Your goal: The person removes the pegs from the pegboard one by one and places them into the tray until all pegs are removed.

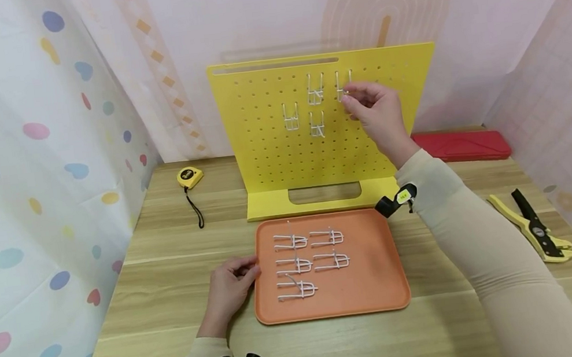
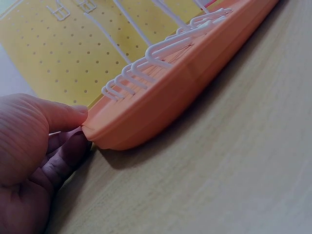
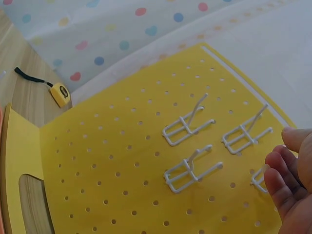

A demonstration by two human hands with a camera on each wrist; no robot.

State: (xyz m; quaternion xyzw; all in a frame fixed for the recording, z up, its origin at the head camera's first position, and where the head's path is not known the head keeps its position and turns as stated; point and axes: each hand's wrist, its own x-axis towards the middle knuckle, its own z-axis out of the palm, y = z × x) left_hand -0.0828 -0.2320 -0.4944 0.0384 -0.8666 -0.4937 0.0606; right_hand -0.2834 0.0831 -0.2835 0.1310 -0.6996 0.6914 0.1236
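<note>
On the yellow pegboard [image 1: 261,146] hang several white wire hooks [image 1: 291,117], also seen in the right wrist view [image 3: 187,170]. My right hand [image 1: 378,113] pinches the rightmost hook [image 1: 339,85] at the board's upper part; in the right wrist view my right hand [image 3: 295,180] partly hides this hook [image 3: 260,181]. My left hand [image 1: 231,286] grips the left rim of an orange tray [image 1: 372,303], thumb on top and fingers beneath in the left wrist view [image 2: 44,141]. Several more white hooks [image 1: 300,289] lie in two columns in the tray.
A yellow tape measure [image 1: 190,177] with a black strap lies at the left. Behind my right arm is a red case [image 1: 463,146]. Yellow and black pliers [image 1: 537,230] lie at the right. Patterned curtains [image 1: 41,140] stand behind and beside the wooden table [image 1: 170,272].
</note>
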